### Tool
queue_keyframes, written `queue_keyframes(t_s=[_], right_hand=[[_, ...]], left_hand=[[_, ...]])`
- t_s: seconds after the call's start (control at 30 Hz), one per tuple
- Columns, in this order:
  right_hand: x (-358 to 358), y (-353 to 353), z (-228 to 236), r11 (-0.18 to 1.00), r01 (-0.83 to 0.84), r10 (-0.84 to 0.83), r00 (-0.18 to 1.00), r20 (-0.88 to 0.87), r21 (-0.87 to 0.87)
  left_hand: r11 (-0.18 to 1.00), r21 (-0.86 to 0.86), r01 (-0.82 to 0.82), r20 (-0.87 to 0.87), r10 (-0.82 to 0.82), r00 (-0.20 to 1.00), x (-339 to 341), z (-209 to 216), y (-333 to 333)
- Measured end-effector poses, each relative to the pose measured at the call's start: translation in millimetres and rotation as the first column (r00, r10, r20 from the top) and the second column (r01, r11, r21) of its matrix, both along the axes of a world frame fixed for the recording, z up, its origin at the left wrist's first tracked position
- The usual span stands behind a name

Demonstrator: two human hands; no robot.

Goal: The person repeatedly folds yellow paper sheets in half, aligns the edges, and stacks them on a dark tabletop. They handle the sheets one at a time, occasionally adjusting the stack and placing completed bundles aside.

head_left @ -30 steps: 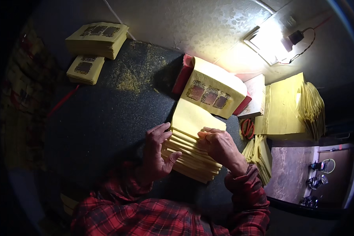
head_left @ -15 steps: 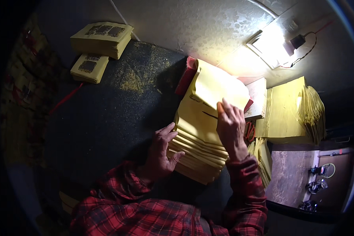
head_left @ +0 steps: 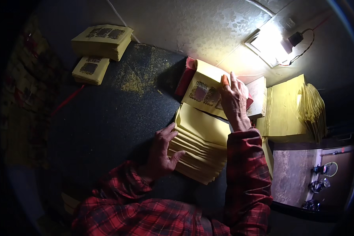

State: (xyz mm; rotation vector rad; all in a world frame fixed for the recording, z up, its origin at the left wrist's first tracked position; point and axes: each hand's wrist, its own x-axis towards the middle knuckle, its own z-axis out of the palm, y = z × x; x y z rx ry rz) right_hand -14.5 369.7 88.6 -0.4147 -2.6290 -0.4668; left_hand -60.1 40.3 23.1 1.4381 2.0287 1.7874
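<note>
A fanned stack of folded yellow paper sheets point(head_left: 198, 147) lies on the dark table in front of me. My left hand point(head_left: 165, 147) rests along its left edge, thumb apart from the fingers. At the far end of the stack, a yellow sheet with dark printed ornaments point(head_left: 202, 92) lies flat over a red block point(head_left: 186, 74). My right hand point(head_left: 235, 98) lies on this sheet's right part with fingers stretched out, covering some of the print. One of its fingertips looks orange.
Two piles of printed yellow paper point(head_left: 102, 41) stand at the back left, near a red cord point(head_left: 69, 99). A lit bulb point(head_left: 289, 45) hangs at the wall, back right. To the right are a pale block point(head_left: 257, 96), more yellow paper point(head_left: 285, 106) and a screen point(head_left: 293, 177).
My right hand has moved away from me, up over the red block. The sheet there now shows its printed side, where a blank one showed before. My left hand has stayed put.
</note>
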Motion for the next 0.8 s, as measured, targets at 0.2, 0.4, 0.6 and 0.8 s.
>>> queue_keyframes(t_s=[0.2, 0.4, 0.6, 0.8], right_hand=[[65.9, -103.1, 18.7, 0.943, -0.027, 0.112, 0.964, 0.241, -0.331], [36.9, -101.2, 50.2, 0.811, 0.008, 0.194, 0.940, 0.282, -0.585], [-16.1, -2.4, 7.9, 0.993, 0.051, -0.050, 0.999, 0.008, -0.111], [56.2, -65.1, -0.8, 0.991, -0.087, 0.095, 0.993, 0.074, -0.102]], left_hand=[[1.000, -0.001, -0.031, 0.038, 0.031, 0.999, 1.4, -0.9, -6.0], [1.000, -0.017, -0.013, 0.016, 0.013, 1.000, -0.1, 2.4, -5.0], [1.000, 0.012, 0.020, 0.008, -0.020, 1.000, -1.2, 3.3, 0.5], [1.000, -0.002, -0.019, 0.023, 0.019, 1.000, 2.2, 1.3, -2.8]])
